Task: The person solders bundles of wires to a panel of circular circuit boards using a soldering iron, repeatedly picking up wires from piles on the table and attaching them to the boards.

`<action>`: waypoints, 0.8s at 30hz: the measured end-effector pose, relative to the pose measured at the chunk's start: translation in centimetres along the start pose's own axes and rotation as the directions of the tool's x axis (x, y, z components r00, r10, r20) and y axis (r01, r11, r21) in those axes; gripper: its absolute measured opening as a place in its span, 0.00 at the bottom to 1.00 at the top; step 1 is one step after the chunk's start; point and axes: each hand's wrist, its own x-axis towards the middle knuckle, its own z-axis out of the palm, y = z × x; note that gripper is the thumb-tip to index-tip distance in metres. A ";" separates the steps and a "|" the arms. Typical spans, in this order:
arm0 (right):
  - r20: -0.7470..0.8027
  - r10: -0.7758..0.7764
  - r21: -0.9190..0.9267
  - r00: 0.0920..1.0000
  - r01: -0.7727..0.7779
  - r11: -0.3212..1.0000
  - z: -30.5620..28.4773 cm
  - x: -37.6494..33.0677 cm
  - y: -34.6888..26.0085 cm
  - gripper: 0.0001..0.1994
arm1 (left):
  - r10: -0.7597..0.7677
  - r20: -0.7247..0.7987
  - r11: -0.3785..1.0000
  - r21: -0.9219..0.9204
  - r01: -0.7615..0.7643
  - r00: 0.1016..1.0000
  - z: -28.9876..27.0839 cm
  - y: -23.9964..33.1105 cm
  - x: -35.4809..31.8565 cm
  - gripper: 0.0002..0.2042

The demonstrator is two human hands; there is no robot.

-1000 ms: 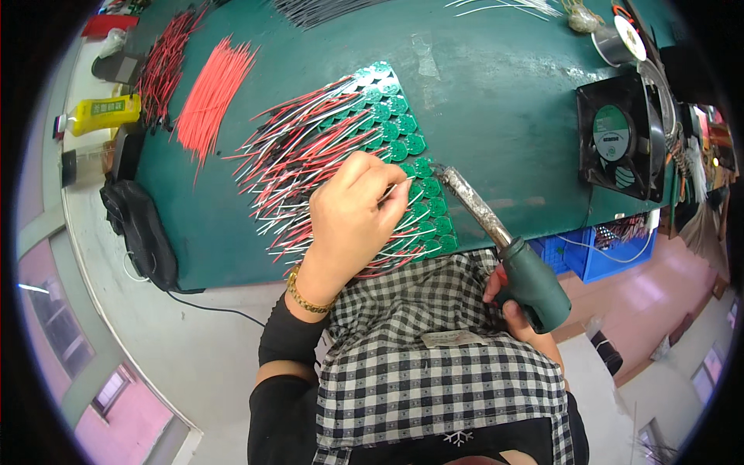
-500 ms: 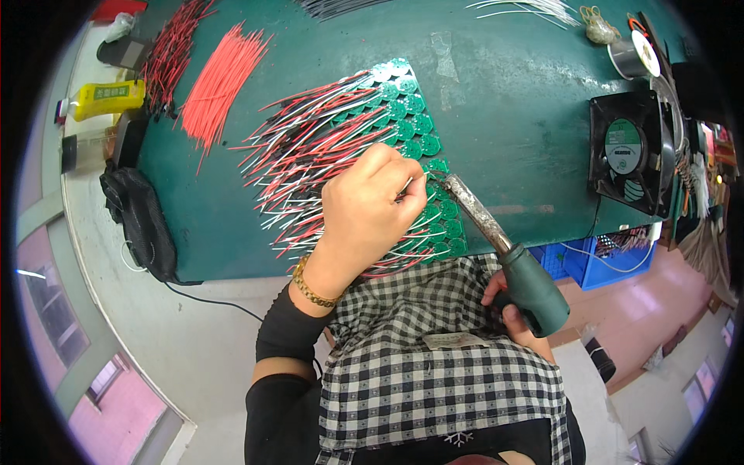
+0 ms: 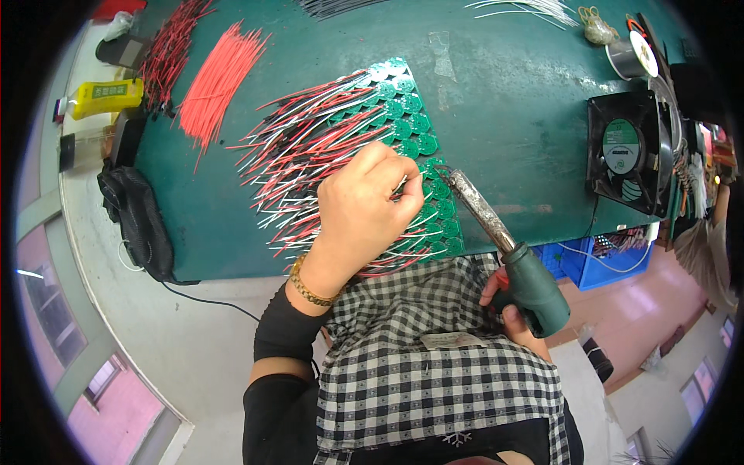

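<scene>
The green work mat carries a panel of small round green circuit boards, lying flat near the mat's front edge, with red and white lead wires fanned out to the left. The panel is judged thin, light and stiff but breakable along its joints; it should be steadied by pressing flat, not lifted by a corner. The soldering iron is rigid and hot along its metal barrel, so only the dark green handle is a safe hold; the right hand is wrapped closed around that handle, tip resting at the boards. The leads are light and springy; the left hand has its fingers pinched shut, apparently on one thin wire at the boards.
</scene>
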 end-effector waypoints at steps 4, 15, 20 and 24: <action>-0.003 0.015 -0.031 1.000 -0.015 0.999 0.2 0.2 -0.8 0.21 | -0.001 0.008 1.000 0.000 0.001 1.000 -0.2 0.0 0.0 0.06; -0.033 -0.039 0.057 0.999 0.041 0.998 -0.7 0.7 1.3 0.32 | -0.187 0.076 0.979 -0.071 0.193 0.979 -5.8 2.1 2.1 0.06; -0.069 -0.005 0.107 0.998 0.013 0.994 0.1 1.2 1.4 0.41 | 0.092 0.111 0.996 -0.013 -0.091 0.990 -2.7 -0.3 2.6 0.03; 0.016 -0.056 0.047 0.998 0.055 0.997 0.3 1.8 0.1 0.32 | 0.091 0.086 0.996 -0.008 -0.091 0.992 -1.4 -1.2 2.1 0.04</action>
